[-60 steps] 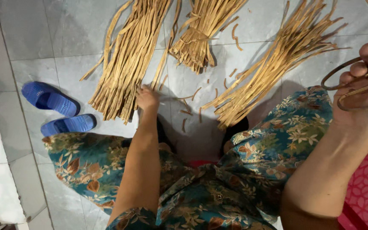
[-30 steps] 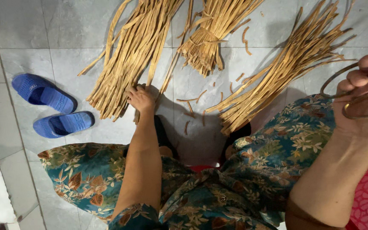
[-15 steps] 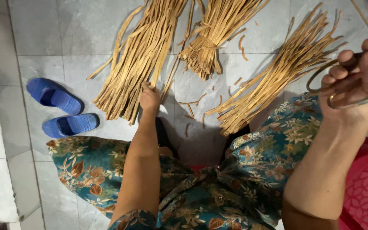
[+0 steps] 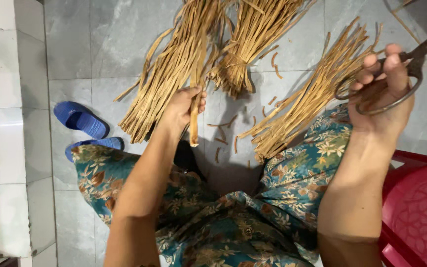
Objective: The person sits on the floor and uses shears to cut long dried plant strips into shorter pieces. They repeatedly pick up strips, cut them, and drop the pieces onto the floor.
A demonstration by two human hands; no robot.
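Your left hand (image 4: 181, 109) grips one cane strip (image 4: 194, 121); right hand (image 4: 384, 94) clenches scissors (image 4: 406, 74). Raised blades risk nicking fingers.

The left hand (image 4: 181, 106) is closed in a grip on a single tan strip (image 4: 194, 116), drawn from the left bundle of strips (image 4: 174, 64) lying on the grey tiled floor (image 4: 100, 44). The right hand (image 4: 384, 94) holds large metal scissors (image 4: 411, 64), fingers through the loops, raised above the right bundle (image 4: 312, 94). A tied middle bundle (image 4: 253, 39) lies between the two. Short offcuts (image 4: 223, 133) are scattered on the floor. Two blue slippers (image 4: 80, 118) sit left of the floral-clad knees. A red plastic stool (image 4: 421, 212) stands at the right.
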